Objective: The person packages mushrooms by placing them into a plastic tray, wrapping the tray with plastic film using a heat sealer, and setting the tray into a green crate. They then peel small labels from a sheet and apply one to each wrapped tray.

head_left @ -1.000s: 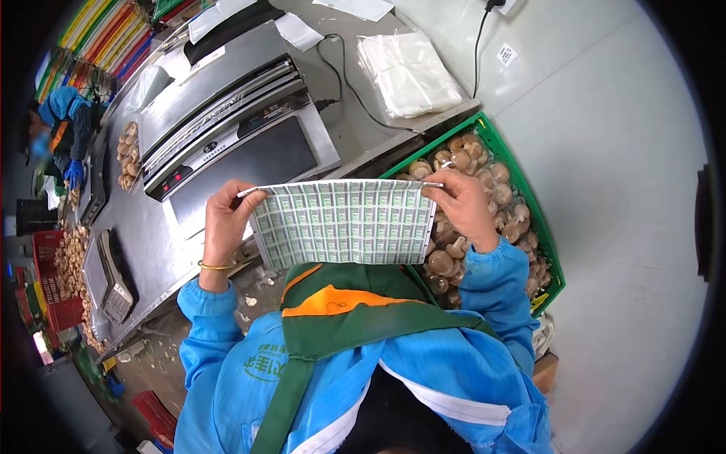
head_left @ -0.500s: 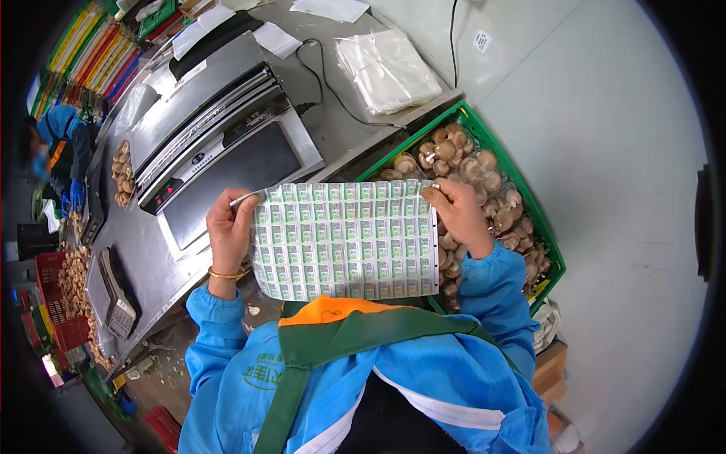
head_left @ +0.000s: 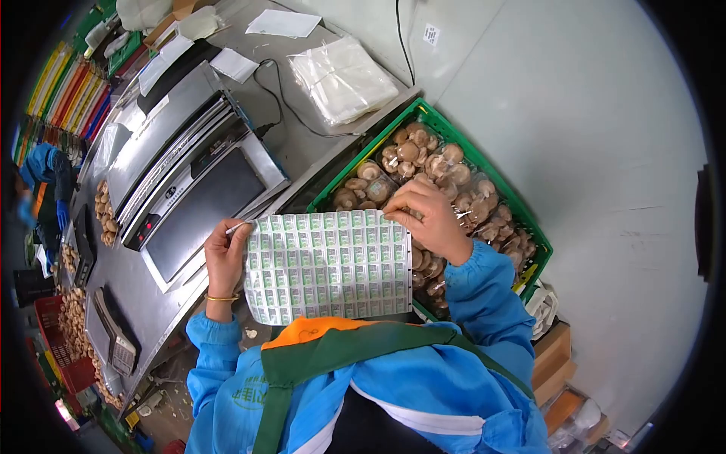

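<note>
A sheet of small green-and-white labels (head_left: 329, 265) is stretched out in front of my chest. My left hand (head_left: 225, 256) pinches its upper left corner between thumb and fingers. At the upper right corner, my right hand (head_left: 428, 219) has thumb and fingers closed on the sheet's edge. Behind that hand, a green crate (head_left: 538, 236) holds mushrooms (head_left: 454, 170) in clear plastic packs. The sheet's lower edge lies close to my orange and green apron (head_left: 340, 349).
A metal sealing machine (head_left: 181, 163) stands on the steel table (head_left: 291, 144) at the left. Stacked clear bags (head_left: 342, 79) lie at the back. A scale (head_left: 113, 333), red crate (head_left: 72, 363) and loose mushrooms (head_left: 74, 310) are further left. A co-worker (head_left: 47, 189) is at the far left.
The view has shifted, showing the table and crate further left. My right hand has moved inward along the sheet's top edge, its fingers more bent. The sheet sits slightly lower and further left.
</note>
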`<action>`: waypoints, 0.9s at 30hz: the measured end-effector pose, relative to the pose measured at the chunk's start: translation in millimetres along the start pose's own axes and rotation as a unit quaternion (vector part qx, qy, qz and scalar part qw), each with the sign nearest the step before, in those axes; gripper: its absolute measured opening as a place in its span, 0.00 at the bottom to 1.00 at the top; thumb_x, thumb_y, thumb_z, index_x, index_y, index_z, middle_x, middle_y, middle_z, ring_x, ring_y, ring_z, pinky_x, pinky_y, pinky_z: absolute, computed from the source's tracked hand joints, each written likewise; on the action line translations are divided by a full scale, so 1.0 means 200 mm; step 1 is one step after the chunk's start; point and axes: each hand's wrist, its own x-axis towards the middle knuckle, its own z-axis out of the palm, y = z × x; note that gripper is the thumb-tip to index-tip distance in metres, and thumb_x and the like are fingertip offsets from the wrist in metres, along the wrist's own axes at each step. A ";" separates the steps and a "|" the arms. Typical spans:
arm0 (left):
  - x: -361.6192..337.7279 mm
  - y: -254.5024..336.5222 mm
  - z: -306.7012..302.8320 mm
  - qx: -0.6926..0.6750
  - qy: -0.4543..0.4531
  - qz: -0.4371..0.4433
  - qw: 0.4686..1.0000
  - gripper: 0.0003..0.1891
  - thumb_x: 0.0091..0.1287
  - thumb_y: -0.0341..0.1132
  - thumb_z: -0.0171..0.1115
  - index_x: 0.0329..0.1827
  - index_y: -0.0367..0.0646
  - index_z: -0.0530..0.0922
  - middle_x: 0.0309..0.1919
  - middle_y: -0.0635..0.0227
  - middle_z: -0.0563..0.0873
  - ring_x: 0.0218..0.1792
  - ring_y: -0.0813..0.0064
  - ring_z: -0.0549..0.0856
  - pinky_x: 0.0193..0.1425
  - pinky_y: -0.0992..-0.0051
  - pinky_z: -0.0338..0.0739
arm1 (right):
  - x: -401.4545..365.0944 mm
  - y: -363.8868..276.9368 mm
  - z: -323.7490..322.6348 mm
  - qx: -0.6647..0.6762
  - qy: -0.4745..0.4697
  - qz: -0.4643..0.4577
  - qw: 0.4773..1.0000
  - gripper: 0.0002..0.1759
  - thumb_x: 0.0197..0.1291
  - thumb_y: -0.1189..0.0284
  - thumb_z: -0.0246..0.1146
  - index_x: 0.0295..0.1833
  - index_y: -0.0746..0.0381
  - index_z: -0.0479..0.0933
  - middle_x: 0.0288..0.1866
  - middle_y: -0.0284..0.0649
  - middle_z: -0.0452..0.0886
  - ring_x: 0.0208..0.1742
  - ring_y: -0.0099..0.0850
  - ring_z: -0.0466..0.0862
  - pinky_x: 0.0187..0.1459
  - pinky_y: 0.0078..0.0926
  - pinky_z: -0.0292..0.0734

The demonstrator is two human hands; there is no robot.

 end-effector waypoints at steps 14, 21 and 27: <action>-0.12 -0.20 -0.13 -0.021 0.046 -0.136 0.989 0.07 0.67 0.33 0.62 0.36 0.38 0.78 0.23 0.82 0.76 0.22 0.93 0.67 0.24 0.88 0.59 | 0.29 1.19 0.02 -0.053 0.291 0.268 0.917 0.23 0.53 0.83 0.59 0.56 0.59 0.69 0.36 0.40 0.79 0.38 0.38 0.79 0.43 0.32 0.74; -0.17 -0.23 -0.25 -0.023 0.100 -0.163 0.981 0.07 0.67 0.33 0.61 0.37 0.37 0.78 0.25 0.79 0.79 0.25 0.92 0.70 0.28 0.89 0.63 | 0.20 1.04 0.02 -0.182 0.263 0.191 0.928 0.25 0.56 0.81 0.57 0.61 0.58 0.67 0.40 0.43 0.82 0.48 0.42 0.79 0.50 0.36 0.72; -0.20 -0.24 -0.29 -0.026 0.095 -0.157 0.983 0.08 0.67 0.34 0.62 0.39 0.37 0.78 0.27 0.77 0.80 0.27 0.90 0.73 0.32 0.87 0.67 | -0.14 0.87 0.02 0.030 0.304 0.286 0.908 0.12 0.59 0.75 0.60 0.48 0.66 0.75 0.38 0.37 0.83 0.40 0.25 0.79 0.42 0.22 0.73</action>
